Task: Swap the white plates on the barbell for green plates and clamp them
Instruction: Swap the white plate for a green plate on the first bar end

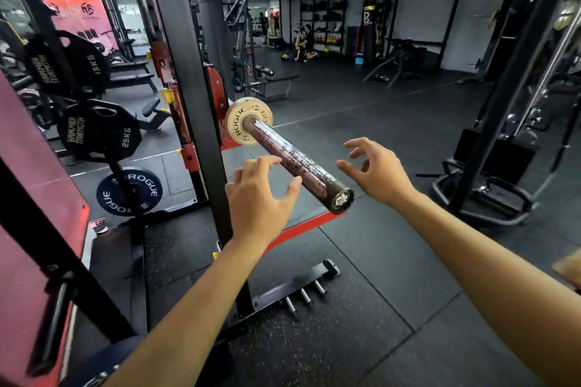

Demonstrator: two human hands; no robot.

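A black upright of the squat rack (188, 110) ran from floor to ceiling on the left, with red brackets bolted to it. From beside it the barbell sleeve (298, 163) reached toward the camera, worn and scuffed, its end cap nearest. On pegs farther left hung black Hammer Strength plates marked 15KG (91, 63) and 25KG (103, 132), and below them a blue Rogue plate (129, 192). One white plate (248, 121), small and lettered ROGUE, sat at the inner end of the sleeve, close against the rack.

The left hand (261, 195) hovered at the sleeve's left side, fingers spread and loosely bent, holding nothing; whether its thumb touched the metal could not be told. The right hand (374, 170) hung just right of the sleeve, apart from it, fingers splayed and curled like a claw, empty.
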